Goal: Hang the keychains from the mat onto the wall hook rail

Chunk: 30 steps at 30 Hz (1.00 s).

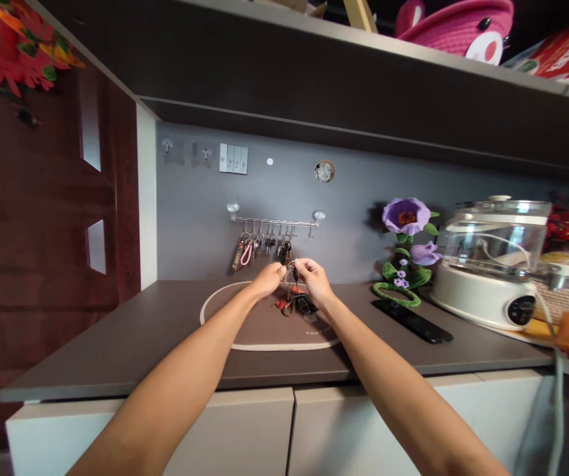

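Note:
Both my arms reach forward over a grey counter [116, 344]. My left hand [267, 279] and my right hand [314, 279] are closed in pinches, nearly touching, on a small key bunch [293, 272] held between them. More keys and fobs [297, 305] lie below the hands on an oval brown mat [245, 324]. A chrome hook rail [274, 222] on the wall just behind the hands carries several hanging keys [262, 248].
A black remote [412, 322] lies right of the mat. A purple artificial flower [406, 244] and a white cooker with a glass lid [493, 264] stand at the right. A dark wooden door [41, 231] is at the left, a shelf [364, 73] overhead.

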Available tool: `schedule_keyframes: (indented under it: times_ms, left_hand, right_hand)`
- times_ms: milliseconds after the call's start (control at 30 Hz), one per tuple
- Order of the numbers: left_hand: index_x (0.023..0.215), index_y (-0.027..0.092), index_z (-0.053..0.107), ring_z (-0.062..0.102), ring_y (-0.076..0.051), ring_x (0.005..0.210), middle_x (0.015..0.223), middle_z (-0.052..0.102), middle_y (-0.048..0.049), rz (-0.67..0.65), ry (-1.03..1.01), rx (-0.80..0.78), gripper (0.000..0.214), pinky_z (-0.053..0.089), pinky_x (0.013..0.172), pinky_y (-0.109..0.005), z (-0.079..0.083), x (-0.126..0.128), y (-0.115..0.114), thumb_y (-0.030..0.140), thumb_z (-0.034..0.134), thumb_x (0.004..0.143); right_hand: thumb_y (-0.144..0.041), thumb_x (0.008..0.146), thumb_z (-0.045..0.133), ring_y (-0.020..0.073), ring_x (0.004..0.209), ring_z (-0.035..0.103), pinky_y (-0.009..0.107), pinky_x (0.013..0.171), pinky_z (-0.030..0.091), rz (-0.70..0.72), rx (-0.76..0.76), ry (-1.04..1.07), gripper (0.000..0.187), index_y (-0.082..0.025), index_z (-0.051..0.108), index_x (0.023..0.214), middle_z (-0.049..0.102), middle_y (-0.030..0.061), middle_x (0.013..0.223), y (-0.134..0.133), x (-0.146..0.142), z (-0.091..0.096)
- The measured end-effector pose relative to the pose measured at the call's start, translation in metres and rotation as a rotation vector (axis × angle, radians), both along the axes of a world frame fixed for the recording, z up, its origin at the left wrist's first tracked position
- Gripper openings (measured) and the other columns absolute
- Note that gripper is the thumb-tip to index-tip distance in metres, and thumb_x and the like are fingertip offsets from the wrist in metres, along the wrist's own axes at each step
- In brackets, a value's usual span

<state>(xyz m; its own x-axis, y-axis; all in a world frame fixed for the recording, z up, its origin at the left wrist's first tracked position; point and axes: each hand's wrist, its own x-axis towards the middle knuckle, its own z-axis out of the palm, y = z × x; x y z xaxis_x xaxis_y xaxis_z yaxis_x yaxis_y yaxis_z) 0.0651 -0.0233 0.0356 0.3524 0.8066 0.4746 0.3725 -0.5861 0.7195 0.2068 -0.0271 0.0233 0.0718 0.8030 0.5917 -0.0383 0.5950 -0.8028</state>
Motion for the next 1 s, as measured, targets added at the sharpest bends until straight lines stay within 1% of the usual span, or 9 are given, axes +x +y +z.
schedule_keyframes:
  times_ms: [67,100,133,200,300,367,600,800,1000]
  left_hand:
    - [0.068,0.015,0.047,0.050,-0.014,0.069,0.071,0.054,-0.0028,0.132,0.216,0.234,0.021,0.037,0.065,-0.025,0.000,-0.001,-0.002,0.022,0.036,0.084]
    - [0.073,0.015,0.048,0.052,-0.015,0.075,0.078,0.056,-0.0046,0.181,0.299,0.323,0.019,0.037,0.067,-0.026,0.000,-0.001,-0.004,0.023,0.036,0.085]
    - [0.077,0.016,0.049,0.053,-0.017,0.079,0.083,0.057,-0.0059,0.221,0.361,0.384,0.019,0.037,0.068,-0.027,0.000,-0.002,-0.006,0.023,0.035,0.086]
    - [0.083,0.016,0.050,0.054,-0.018,0.083,0.089,0.057,-0.0074,0.290,0.433,0.437,0.022,0.037,0.070,-0.028,0.000,-0.003,-0.010,0.025,0.031,0.088]
    - [0.089,0.016,0.050,0.054,-0.017,0.087,0.093,0.058,-0.0081,0.364,0.471,0.443,0.028,0.038,0.072,-0.028,0.000,-0.004,-0.014,0.027,0.024,0.090]
    - [0.089,0.017,0.050,0.055,-0.017,0.087,0.093,0.058,-0.0077,0.385,0.478,0.450,0.029,0.038,0.073,-0.028,0.001,-0.004,-0.015,0.026,0.022,0.091]
    - [0.087,0.018,0.050,0.056,-0.017,0.086,0.092,0.059,-0.0063,0.415,0.496,0.487,0.032,0.039,0.071,-0.028,0.001,-0.005,-0.016,0.025,0.020,0.091]
    - [0.088,0.018,0.052,0.056,-0.017,0.086,0.091,0.060,-0.0065,0.427,0.507,0.490,0.032,0.039,0.072,-0.028,0.001,-0.005,-0.015,0.024,0.020,0.090]
    - [0.088,0.017,0.052,0.057,-0.017,0.087,0.092,0.060,-0.0074,0.436,0.498,0.483,0.032,0.040,0.074,-0.027,0.002,-0.006,-0.013,0.025,0.022,0.090]
  right_hand:
    - [-0.044,0.063,0.065,0.0075,0.056,0.042,0.023,0.058,0.034,-0.014,-0.004,0.006,0.028,-0.018,0.061,0.071,0.053,-0.0033,0.062,-0.001,-0.002,0.001]
    - [-0.044,0.063,0.065,0.0074,0.056,0.041,0.023,0.058,0.034,-0.027,-0.003,0.011,0.028,-0.018,0.061,0.070,0.053,-0.0033,0.062,-0.002,-0.003,0.003]
    - [-0.044,0.063,0.065,0.0073,0.056,0.041,0.023,0.058,0.034,-0.038,0.001,0.018,0.028,-0.017,0.060,0.069,0.053,-0.0032,0.062,-0.002,-0.004,0.004]
    - [-0.045,0.062,0.065,0.0076,0.057,0.042,0.023,0.058,0.035,-0.048,0.012,0.046,0.028,-0.017,0.060,0.067,0.054,-0.0030,0.063,-0.002,-0.005,0.009]
    - [-0.045,0.061,0.066,0.0080,0.058,0.044,0.023,0.059,0.036,-0.038,0.006,0.081,0.030,-0.017,0.058,0.063,0.053,-0.0026,0.062,-0.001,-0.004,0.017]
    - [-0.046,0.060,0.067,0.0082,0.058,0.044,0.023,0.058,0.036,-0.043,-0.004,0.081,0.030,-0.017,0.057,0.062,0.053,-0.0024,0.061,0.002,-0.003,0.022]
    - [-0.045,0.052,0.070,0.0074,0.055,0.043,0.022,0.054,0.036,-0.155,-0.046,0.152,0.033,-0.017,0.059,0.065,0.052,-0.0026,0.060,0.025,0.003,0.041]
    - [-0.044,0.049,0.071,0.0065,0.051,0.040,0.022,0.051,0.034,-0.224,-0.033,0.195,0.034,-0.016,0.055,0.058,0.049,-0.0038,0.054,0.047,0.002,0.058]
    - [-0.045,0.047,0.070,0.0069,0.048,0.038,0.024,0.049,0.033,-0.314,-0.020,0.203,0.035,-0.015,0.055,0.058,0.049,-0.0035,0.051,0.070,-0.002,0.070]
